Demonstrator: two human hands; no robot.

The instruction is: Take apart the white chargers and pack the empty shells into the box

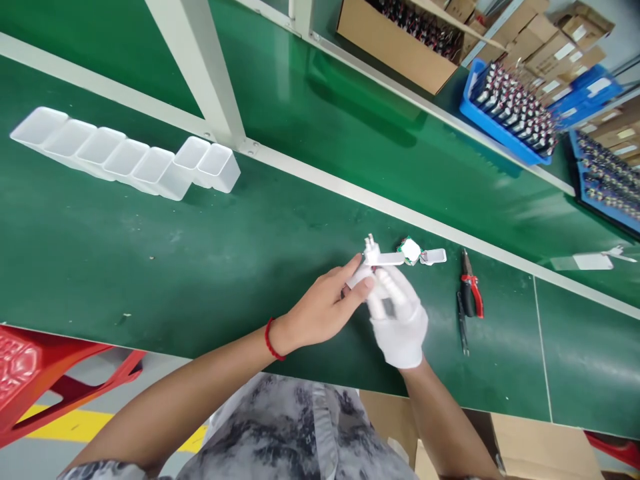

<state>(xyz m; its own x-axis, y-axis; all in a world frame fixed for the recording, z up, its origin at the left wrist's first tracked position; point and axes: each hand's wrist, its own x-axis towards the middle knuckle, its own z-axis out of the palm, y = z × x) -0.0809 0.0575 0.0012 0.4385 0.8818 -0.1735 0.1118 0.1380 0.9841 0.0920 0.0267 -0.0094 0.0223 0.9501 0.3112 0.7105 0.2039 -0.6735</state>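
Note:
Bare, with a red bracelet at the wrist, my left hand (323, 303) closes its thumb and fingers round a small white casing (359, 276). My right hand (400, 313), in a white glove, touches the same casing from the other side, its fingers bent. What lies between the fingertips is partly hidden. Just beyond my hands are a white connector (371, 250) and a flat white strip (390, 259). To their right lie a green-edged circuit board with a white top (411, 250) and a small open white case (434, 256).
Pliers with red and black handles (470, 287) and a thin black tool (463, 323) lie right of my hands. White open boxes (125, 157) stand in a row at the left. A pale frame bar (350, 193) crosses the green table. Blue trays (505, 127) sit behind.

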